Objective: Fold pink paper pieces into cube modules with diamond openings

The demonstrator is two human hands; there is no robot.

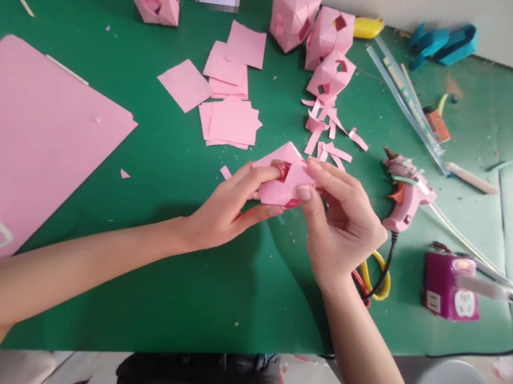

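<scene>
Both hands hold a folded pink paper piece (280,188) above the green table. My left hand (231,204) is closed on its left side, with the index fingertip in an opening of the paper and the thumb along the lower edge. My right hand (340,218) pinches the right side between thumb and fingers. Just beyond lie pink paper strips (327,151). Square pink sheets (234,121) are stacked loosely farther up. Several finished-looking pink paper shapes with square holes (294,13) stand at the back.
A large pink sheet (34,133) covers the left of the green table (206,298). On the right are a pink glue gun (408,192), yellow-and-red handled scissors (383,282), a purple power socket (448,284) with a cable, clear glue sticks (407,104) and a teal tool (456,45).
</scene>
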